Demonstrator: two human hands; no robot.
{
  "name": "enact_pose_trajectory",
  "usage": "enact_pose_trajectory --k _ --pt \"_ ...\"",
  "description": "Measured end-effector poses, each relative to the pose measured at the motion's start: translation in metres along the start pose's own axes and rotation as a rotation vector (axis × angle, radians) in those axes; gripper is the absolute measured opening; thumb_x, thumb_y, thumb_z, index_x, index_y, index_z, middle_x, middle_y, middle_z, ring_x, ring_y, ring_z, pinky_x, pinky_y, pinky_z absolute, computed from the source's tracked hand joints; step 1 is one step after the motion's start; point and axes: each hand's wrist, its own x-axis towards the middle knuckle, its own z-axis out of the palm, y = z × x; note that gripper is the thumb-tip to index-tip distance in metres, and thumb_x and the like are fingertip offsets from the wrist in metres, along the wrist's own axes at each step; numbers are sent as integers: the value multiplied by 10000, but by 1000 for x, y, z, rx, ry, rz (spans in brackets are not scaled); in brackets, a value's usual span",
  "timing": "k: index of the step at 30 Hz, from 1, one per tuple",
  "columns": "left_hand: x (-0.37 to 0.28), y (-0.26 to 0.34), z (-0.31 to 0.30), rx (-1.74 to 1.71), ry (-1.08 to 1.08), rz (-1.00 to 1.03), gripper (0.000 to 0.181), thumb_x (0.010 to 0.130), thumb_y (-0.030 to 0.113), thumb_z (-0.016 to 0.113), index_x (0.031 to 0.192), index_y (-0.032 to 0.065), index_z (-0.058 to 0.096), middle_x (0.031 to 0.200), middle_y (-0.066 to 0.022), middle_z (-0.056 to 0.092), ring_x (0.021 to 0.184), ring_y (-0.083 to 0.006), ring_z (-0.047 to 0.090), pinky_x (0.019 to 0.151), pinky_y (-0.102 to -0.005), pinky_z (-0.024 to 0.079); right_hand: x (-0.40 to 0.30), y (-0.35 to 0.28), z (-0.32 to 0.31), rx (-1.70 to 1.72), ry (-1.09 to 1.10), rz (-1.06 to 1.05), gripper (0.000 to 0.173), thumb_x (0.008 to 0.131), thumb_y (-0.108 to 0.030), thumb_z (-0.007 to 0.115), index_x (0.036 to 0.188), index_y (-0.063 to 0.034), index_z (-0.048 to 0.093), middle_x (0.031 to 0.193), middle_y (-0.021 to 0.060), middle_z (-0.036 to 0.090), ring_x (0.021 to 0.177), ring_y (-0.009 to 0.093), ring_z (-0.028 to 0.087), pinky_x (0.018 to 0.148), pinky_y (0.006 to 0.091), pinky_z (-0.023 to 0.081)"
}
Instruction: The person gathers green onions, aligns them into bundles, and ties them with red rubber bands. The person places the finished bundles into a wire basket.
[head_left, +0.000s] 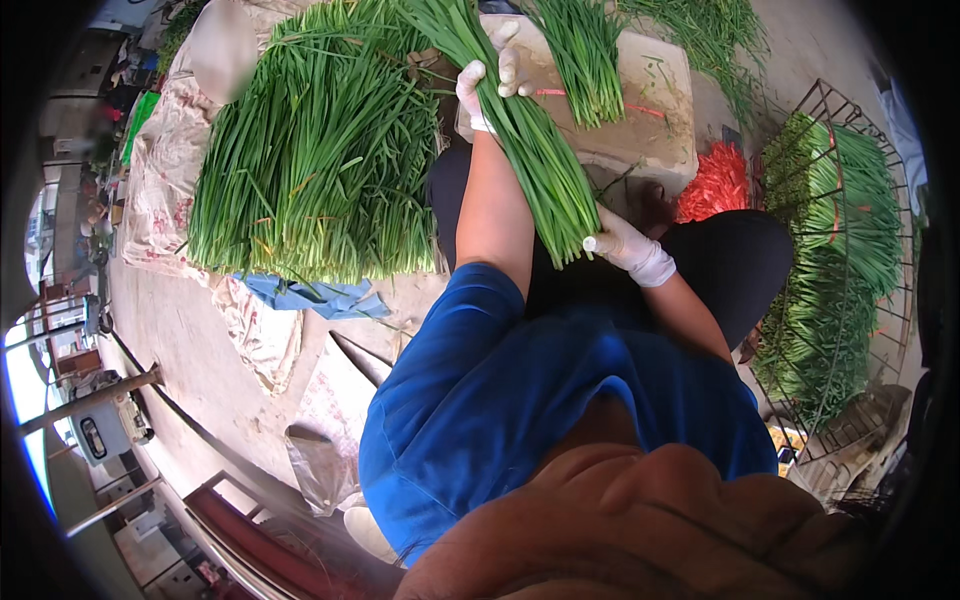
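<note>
A long bunch of garlic chives (529, 142) slants across my lap, its pale cut ends towards me. My left hand (491, 82), in a white glove, is wrapped around the upper middle of the bunch. At the cut ends, my gloved right hand (626, 244) grips the side of the stems with its thumb in front; its other fingers are mostly hidden. Beyond the bunch stands a white foam box (660, 82), dirty on top. A smaller bunch of chives (585, 64) lies on it, over a red tie strip (645, 110).
A large heap of loose chives (322, 165) lies at my left on sacking (161, 187). Right of the box is a pile of red strips (716, 184). A wire basket (844, 225) at far right holds tied chive bundles (817, 300). Loose greens (705, 37) lie beyond the box.
</note>
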Motion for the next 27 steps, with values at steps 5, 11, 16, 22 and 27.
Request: enact_pose_trajectory --k 5,11,16,22,27 --pt "10 -8 -11 -11 -16 -14 667 835 219 497 1358 -85 217 855 -148 619 536 -111 533 627 -311 482 9 7 49 184 212 153 514 774 -96 676 1228 -18 448 1089 58 571 946 162 568 839 305 464" --pt "28 -18 6 308 412 -127 791 815 526 525 1311 -57 324 907 -124 608 680 -160 576 665 -316 530 -1 -13 32 152 259 321 397 787 -71 642 1155 8 515 920 109 622 724 154 593 642 277 496" --pt "13 -25 -14 293 1065 -174 719 899 611 241 1306 32 368 1243 -125 498 1139 -251 492 952 -410 415 -10 -68 14 15 520 38 285 780 -30 624 1053 40 584 814 97 629 621 125 559 550 240 455" --pt "-43 -105 21 474 1009 -451 792 871 622 333 1368 10 264 1333 -177 409 1244 -290 392 1025 -432 297 4 -63 -56 -320 878 -69 228 762 -47 651 979 10 609 749 74 640 594 123 563 537 263 464" --pt "-49 -158 24 1060 763 -384 845 767 178 702 1403 43 163 1286 -99 402 1187 -207 411 987 -323 341 13 2 -87 -1365 1006 -41 149 733 -159 628 796 -25 634 680 151 629 571 298 610 523 401 476"
